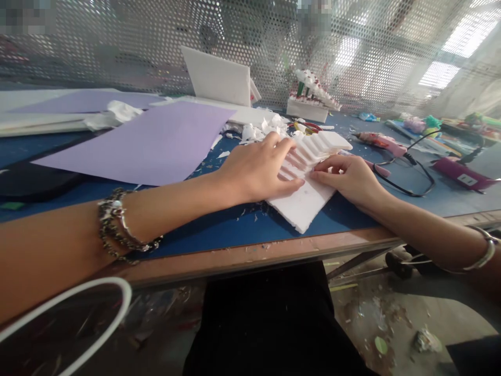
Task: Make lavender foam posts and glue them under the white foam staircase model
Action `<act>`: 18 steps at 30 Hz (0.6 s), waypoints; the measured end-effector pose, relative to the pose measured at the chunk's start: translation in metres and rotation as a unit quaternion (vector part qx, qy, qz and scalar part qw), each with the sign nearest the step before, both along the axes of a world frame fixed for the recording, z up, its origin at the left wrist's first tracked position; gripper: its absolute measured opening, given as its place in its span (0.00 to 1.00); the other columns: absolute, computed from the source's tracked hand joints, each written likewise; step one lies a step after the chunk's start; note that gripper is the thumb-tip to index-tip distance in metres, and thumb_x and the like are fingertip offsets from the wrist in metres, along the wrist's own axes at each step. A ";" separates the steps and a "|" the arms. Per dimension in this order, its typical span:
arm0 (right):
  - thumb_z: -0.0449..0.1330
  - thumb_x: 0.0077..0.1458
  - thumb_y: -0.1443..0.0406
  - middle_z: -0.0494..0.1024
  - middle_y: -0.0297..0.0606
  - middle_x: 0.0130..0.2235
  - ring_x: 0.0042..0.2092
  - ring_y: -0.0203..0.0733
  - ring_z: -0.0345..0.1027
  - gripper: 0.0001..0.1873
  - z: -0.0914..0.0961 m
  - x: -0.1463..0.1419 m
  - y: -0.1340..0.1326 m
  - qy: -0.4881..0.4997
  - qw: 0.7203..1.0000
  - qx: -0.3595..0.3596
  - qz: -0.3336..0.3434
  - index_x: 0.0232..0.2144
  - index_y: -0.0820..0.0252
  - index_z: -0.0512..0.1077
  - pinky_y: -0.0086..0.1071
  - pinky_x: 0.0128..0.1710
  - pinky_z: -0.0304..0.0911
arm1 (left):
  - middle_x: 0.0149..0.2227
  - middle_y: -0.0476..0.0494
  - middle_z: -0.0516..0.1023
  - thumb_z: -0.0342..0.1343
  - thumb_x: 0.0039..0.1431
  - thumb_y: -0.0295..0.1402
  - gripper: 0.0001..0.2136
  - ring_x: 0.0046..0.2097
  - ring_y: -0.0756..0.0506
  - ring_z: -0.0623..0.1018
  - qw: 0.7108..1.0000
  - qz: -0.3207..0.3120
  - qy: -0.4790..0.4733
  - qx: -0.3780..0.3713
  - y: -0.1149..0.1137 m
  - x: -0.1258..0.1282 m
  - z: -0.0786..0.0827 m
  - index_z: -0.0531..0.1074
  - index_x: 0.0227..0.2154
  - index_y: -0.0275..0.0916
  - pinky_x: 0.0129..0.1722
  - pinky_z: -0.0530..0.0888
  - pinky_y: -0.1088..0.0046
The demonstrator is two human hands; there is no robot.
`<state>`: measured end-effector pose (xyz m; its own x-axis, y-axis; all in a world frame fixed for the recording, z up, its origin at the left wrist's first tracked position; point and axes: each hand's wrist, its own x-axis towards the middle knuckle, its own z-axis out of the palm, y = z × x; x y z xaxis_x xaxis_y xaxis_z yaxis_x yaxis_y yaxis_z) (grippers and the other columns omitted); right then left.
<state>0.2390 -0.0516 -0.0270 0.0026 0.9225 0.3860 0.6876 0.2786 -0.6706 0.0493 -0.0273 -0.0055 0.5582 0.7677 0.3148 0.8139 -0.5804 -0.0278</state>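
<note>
A white foam board (304, 209) lies at the table's front edge, one corner pointing toward me. On its far part rests a ridged white foam piece (319, 146) shaped like small steps. My left hand (256, 169) holds this stepped piece from the left, fingers over its ridges and thumb down by the board. From the right, my right hand (354, 180) has thumb and fingers pinched together at the near edge of the stepped piece. The fingertips partly hide where the two foam parts meet.
Purple sheet (144, 141) covers the left side. White foam scraps (264, 128) lie behind my hands, beside red-and-yellow-handled scissors (307, 127). An upright foam panel (219, 75) and a decorated model (311, 96) stand behind. A pink glue gun (381, 141) with black cord is right.
</note>
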 end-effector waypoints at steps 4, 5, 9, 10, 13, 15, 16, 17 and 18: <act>0.64 0.42 0.62 0.72 0.33 0.23 0.23 0.29 0.50 0.08 0.000 0.001 0.000 0.001 1.000 -0.004 0.009 0.25 0.62 0.77 0.29 0.24 0.48 | 0.53 0.42 0.63 0.44 0.49 0.54 0.31 0.47 0.37 0.72 1.000 -0.002 -0.006 -0.010 0.000 -0.001 -0.001 0.57 0.54 0.44 0.44 0.69 0.64; 0.63 0.42 0.62 0.72 0.33 0.23 0.23 0.29 0.51 0.08 0.000 0.000 0.000 -0.003 1.000 -0.005 0.011 0.25 0.62 0.77 0.29 0.24 0.48 | 0.53 0.42 0.64 0.45 0.49 0.53 0.31 0.47 0.37 0.72 1.000 -0.006 -0.013 -0.013 0.000 -0.001 -0.001 0.58 0.54 0.44 0.44 0.69 0.64; 0.63 0.42 0.60 0.73 0.34 0.23 0.23 0.30 0.52 0.11 0.001 0.000 0.001 -0.022 1.000 -0.016 -0.003 0.26 0.62 0.78 0.30 0.24 0.47 | 0.52 0.41 0.65 0.47 0.48 0.53 0.31 0.46 0.36 0.73 0.999 -0.017 -0.033 -0.012 0.001 -0.001 -0.002 0.59 0.53 0.43 0.43 0.69 0.63; 0.63 0.42 0.59 0.73 0.34 0.23 0.23 0.31 0.53 0.11 0.001 -0.001 0.000 -0.027 0.999 -0.021 -0.010 0.26 0.62 0.78 0.30 0.24 0.47 | 0.52 0.41 0.65 0.47 0.48 0.53 0.31 0.46 0.36 0.73 0.999 -0.016 -0.032 -0.009 0.001 -0.001 -0.002 0.60 0.53 0.43 0.43 0.69 0.63; 0.63 0.42 0.58 0.73 0.35 0.22 0.23 0.31 0.53 0.12 0.002 -0.001 0.000 -0.043 0.998 -0.027 -0.022 0.26 0.62 0.78 0.30 0.23 0.46 | 0.51 0.42 0.66 0.47 0.48 0.53 0.30 0.45 0.37 0.73 0.999 -0.017 -0.037 -0.004 0.002 -0.002 -0.002 0.61 0.52 0.43 0.42 0.70 0.65; 0.63 0.42 0.58 0.73 0.35 0.22 0.23 0.31 0.54 0.12 0.002 -0.001 0.001 -0.054 0.998 -0.022 -0.016 0.26 0.62 0.78 0.30 0.22 0.47 | 0.50 0.42 0.66 0.48 0.47 0.53 0.30 0.46 0.38 0.73 0.998 -0.025 -0.050 -0.005 0.003 -0.003 -0.002 0.61 0.52 0.43 0.43 0.69 0.65; 0.63 0.43 0.58 0.73 0.35 0.22 0.23 0.31 0.54 0.12 0.002 -0.001 0.001 -0.058 0.998 -0.020 -0.011 0.26 0.62 0.78 0.30 0.22 0.47 | 0.50 0.42 0.67 0.48 0.47 0.53 0.31 0.46 0.37 0.73 0.998 -0.030 -0.056 -0.006 0.003 -0.003 -0.002 0.61 0.52 0.43 0.43 0.69 0.65; 0.63 0.43 0.58 0.74 0.35 0.22 0.23 0.31 0.55 0.12 0.002 0.000 0.001 -0.061 0.998 -0.019 -0.006 0.26 0.62 0.78 0.30 0.23 0.48 | 0.50 0.42 0.67 0.48 0.47 0.53 0.31 0.46 0.37 0.73 0.998 -0.034 -0.060 -0.007 0.004 -0.004 -0.003 0.62 0.52 0.42 0.43 0.69 0.65; 0.62 0.43 0.58 0.74 0.35 0.22 0.23 0.31 0.55 0.12 0.002 0.000 0.002 -0.062 0.998 -0.018 -0.001 0.26 0.63 0.78 0.30 0.23 0.49 | 0.50 0.42 0.67 0.48 0.47 0.53 0.31 0.46 0.37 0.73 0.997 -0.038 -0.063 -0.008 0.004 -0.004 -0.003 0.62 0.52 0.42 0.44 0.69 0.64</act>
<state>0.2389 -0.0499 -0.0247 -0.0410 0.9356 0.3508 0.7664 0.2547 -0.5897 0.0452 -0.0233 -0.0082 0.5718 0.7302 0.3740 0.7641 -0.6400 0.0812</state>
